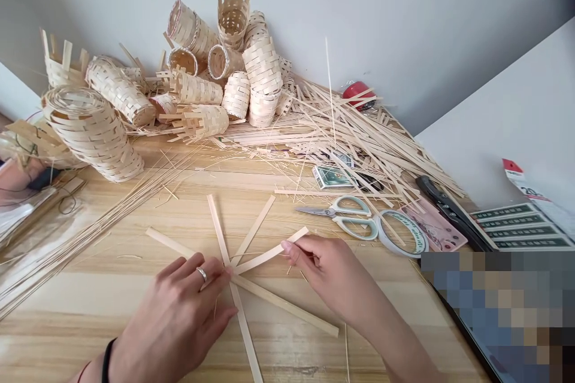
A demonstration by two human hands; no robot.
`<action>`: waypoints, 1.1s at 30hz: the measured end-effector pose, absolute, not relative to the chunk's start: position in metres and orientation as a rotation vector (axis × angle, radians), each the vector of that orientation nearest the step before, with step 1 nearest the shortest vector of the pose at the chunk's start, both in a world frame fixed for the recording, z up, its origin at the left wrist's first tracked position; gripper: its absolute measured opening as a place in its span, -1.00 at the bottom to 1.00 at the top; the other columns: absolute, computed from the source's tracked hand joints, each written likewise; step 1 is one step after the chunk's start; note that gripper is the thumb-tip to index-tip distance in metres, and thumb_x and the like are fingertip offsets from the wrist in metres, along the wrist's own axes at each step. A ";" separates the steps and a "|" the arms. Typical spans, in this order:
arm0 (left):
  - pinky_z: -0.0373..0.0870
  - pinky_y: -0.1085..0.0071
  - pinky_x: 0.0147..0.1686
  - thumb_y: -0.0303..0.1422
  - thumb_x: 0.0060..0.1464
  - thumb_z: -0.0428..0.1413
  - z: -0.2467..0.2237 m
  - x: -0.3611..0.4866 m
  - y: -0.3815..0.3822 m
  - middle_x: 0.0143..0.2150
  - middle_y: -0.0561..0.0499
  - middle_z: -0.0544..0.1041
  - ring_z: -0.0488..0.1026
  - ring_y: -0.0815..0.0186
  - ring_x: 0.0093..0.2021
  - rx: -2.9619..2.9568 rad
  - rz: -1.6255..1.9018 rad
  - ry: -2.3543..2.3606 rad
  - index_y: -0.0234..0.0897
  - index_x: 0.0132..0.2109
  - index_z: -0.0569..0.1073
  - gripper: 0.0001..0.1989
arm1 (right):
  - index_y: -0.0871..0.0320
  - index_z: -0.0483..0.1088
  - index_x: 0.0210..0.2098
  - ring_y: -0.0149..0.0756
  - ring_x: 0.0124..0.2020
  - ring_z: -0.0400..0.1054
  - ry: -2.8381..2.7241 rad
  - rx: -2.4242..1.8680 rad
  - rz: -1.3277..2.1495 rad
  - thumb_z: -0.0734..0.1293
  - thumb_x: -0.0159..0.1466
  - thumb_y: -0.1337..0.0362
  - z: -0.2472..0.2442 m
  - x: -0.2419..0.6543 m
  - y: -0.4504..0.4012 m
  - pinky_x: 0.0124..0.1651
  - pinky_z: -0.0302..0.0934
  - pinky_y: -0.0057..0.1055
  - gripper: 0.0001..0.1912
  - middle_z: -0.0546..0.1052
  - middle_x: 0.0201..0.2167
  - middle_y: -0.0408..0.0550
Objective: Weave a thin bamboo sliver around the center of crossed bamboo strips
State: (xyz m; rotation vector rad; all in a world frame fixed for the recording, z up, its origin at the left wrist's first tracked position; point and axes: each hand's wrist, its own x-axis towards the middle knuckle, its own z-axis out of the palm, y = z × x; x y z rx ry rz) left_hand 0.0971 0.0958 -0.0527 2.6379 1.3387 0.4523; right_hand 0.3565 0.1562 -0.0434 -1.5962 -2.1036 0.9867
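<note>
Flat pale bamboo strips (287, 305) cross in a star shape on the wooden table. My left hand (188, 305), with a ring and a dark wristband, presses its fingertips on the crossing point, which they partly cover. Between the thumb and index finger of my right hand (318, 263) is one strip (265, 256), its free end raised up to the right. A thin splint runs near the crossing and the right fingers. Other strips point up, to the upper left and toward the table's front edge.
Woven baskets (92, 128) are piled at the back left, loose strips (372, 137) behind at the right. Scissors (354, 215), a tape roll (404, 233) and a black-handled cutter (449, 209) lie right. Thin splints (112, 215) cross the left side. A screen stands at lower right.
</note>
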 end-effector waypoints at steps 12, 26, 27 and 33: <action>0.48 0.18 -0.18 -0.54 0.30 -0.15 -0.031 0.097 0.099 -0.11 -0.10 0.54 0.50 0.14 -0.18 2.359 0.381 1.156 -0.25 -0.04 0.44 -0.70 | 0.10 0.48 -0.38 -0.22 -0.39 0.49 -2.296 -1.791 0.555 0.37 0.41 0.31 -0.055 0.340 0.145 -0.38 0.02 -0.36 -0.80 0.60 -0.42 -0.14; 0.52 0.28 -0.05 -0.53 0.25 -0.14 -0.029 0.081 0.104 0.10 -0.09 0.54 0.54 0.14 0.03 2.412 0.481 1.061 -0.10 0.37 0.24 -0.41 | 0.12 0.43 -0.28 -0.20 -0.33 0.52 -2.318 -1.668 0.639 0.38 0.39 0.36 -0.057 0.332 0.138 -0.30 0.18 -0.34 -0.91 0.58 -0.34 -0.11; 0.51 0.29 -0.03 -0.54 0.25 -0.14 -0.030 0.080 0.105 0.13 -0.08 0.53 0.53 0.15 0.06 2.431 0.509 1.073 -0.08 0.39 0.22 -0.40 | 0.12 0.42 -0.27 -0.19 -0.32 0.52 -2.318 -1.665 0.649 0.38 0.39 0.37 -0.057 0.332 0.138 -0.30 0.19 -0.34 -0.92 0.58 -0.33 -0.10; 0.53 0.34 -0.13 -0.57 0.29 -0.08 -0.042 0.084 0.107 -0.01 -0.06 0.58 0.57 0.21 -0.08 2.386 0.434 1.147 -0.10 0.28 0.37 -0.50 | 0.12 0.38 -0.27 -0.18 -0.33 0.53 -2.337 -1.644 0.695 0.39 0.38 0.37 -0.055 0.330 0.136 -0.31 0.23 -0.33 -0.90 0.58 -0.34 -0.10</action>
